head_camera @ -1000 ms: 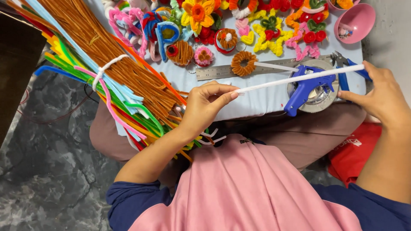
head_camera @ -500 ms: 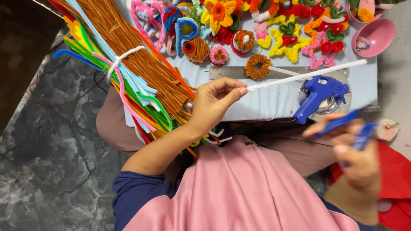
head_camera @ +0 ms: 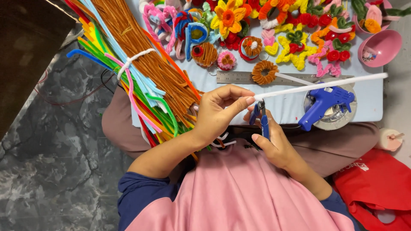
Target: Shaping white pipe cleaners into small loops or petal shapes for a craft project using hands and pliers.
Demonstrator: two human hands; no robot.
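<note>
My left hand (head_camera: 220, 110) pinches the near end of a long white pipe cleaner (head_camera: 321, 84), which stretches right across the light blue board (head_camera: 282, 109). My right hand (head_camera: 274, 143) grips small blue-handled pliers (head_camera: 261, 116), their jaws right at the pinched end of the pipe cleaner, just beside my left fingertips. A blue glue gun (head_camera: 323, 104) rests on a round metal lid (head_camera: 338, 116) under the pipe cleaner's far half.
A tied bundle of coloured and brown pipe cleaners (head_camera: 137, 68) lies at the left. A metal ruler (head_camera: 239, 77), several finished pipe-cleaner flowers and shapes (head_camera: 261, 42) and a pink bowl (head_camera: 381, 45) fill the board's far side. A red bag (head_camera: 376, 184) lies at the right.
My right hand left the far end of the white pipe cleaner, picked up the blue-handled pliers at the right and brought them to the end pinched by my left hand.
</note>
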